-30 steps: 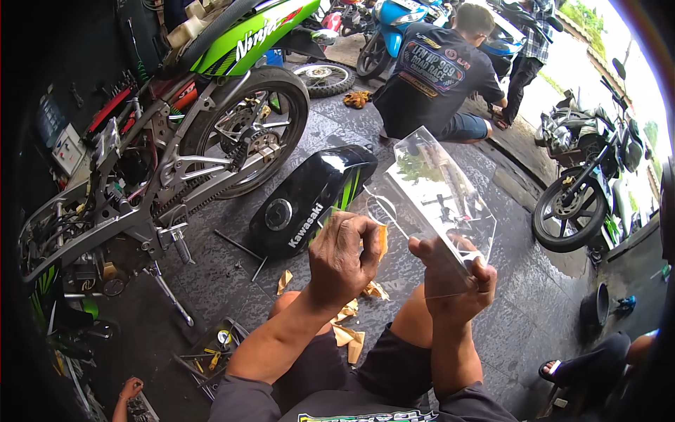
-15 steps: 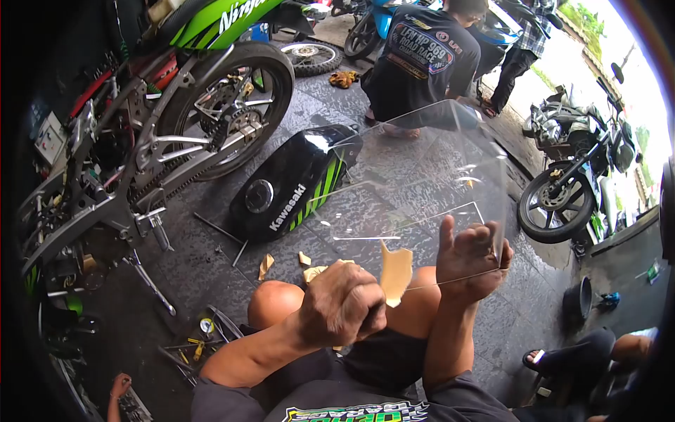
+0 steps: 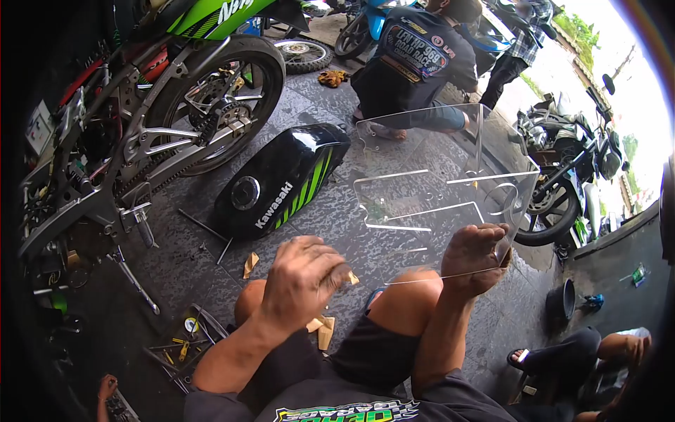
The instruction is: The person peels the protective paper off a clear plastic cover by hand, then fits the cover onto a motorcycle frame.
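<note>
My right hand (image 3: 477,259) holds a clear, bent plastic panel (image 3: 411,193) by its near right edge, with the fingers behind the sheet. The panel has straight cut slots and a rounded cutout, and the floor shows through it. To its left, my left hand (image 3: 301,281) is raised apart from the panel, fingers loosely bent. A small tan paper scrap (image 3: 353,278) is right by its thumb tip; whether it touches the thumb I cannot tell. Below that hand more torn tan paper (image 3: 325,333) shows, and another scrap (image 3: 250,265) lies on the floor.
A black and green fuel tank (image 3: 281,186) lies ahead on the tiled floor. At left stands a partly stripped motorcycle (image 3: 218,112); another motorcycle (image 3: 562,183) is at right. A person (image 3: 415,63) crouches beyond the panel. Tools (image 3: 186,344) lie at lower left.
The larger tan paper strip has left my left hand's pinch, and that hand has moved left and loosened. The panel has tilted and shifted right in my right hand.
</note>
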